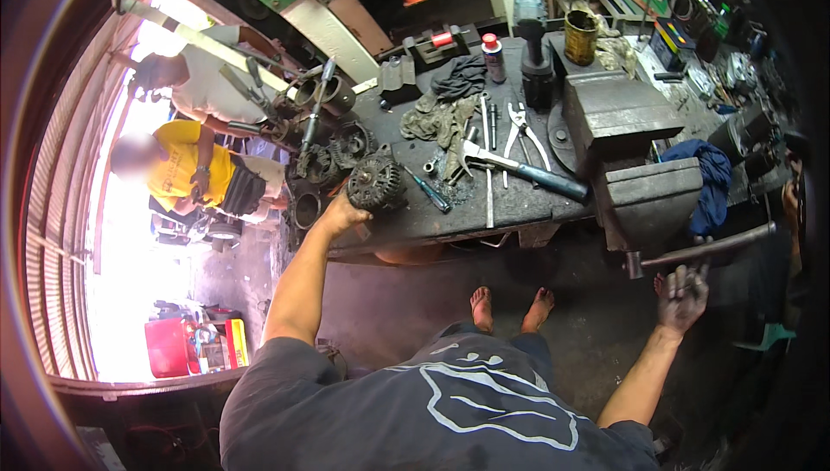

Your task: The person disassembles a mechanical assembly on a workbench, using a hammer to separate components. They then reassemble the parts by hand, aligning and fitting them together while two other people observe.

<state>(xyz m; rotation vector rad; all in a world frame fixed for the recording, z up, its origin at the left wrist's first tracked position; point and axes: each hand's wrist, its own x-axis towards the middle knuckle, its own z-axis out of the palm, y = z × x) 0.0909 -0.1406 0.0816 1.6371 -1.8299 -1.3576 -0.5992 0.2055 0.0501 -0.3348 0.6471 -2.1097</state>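
Observation:
My left hand (347, 212) grips the near side of a round, vented alternator (375, 182) at the bench's left front edge. On the right, my right hand (683, 298) has its fingers curled at the long metal handle bar (718, 246) of a large bench vise (653, 186); fingertip contact is partly blurred. Beside the alternator lies a screwdriver (426, 189) with a dark blue handle. A hammer (527, 168) with a blue grip lies between the alternator and the vise, across pliers (524, 130) with pale handles.
Grimy rags (437, 121), a red-capped spray can (493, 58) and a rusty tin (580, 37) stand or lie farther back. Greasy round metal parts (350, 144) crowd the bench's left end. Two people, one in a yellow shirt (186, 164), are at the left. Blue cloth (705, 177) hangs beside the vise.

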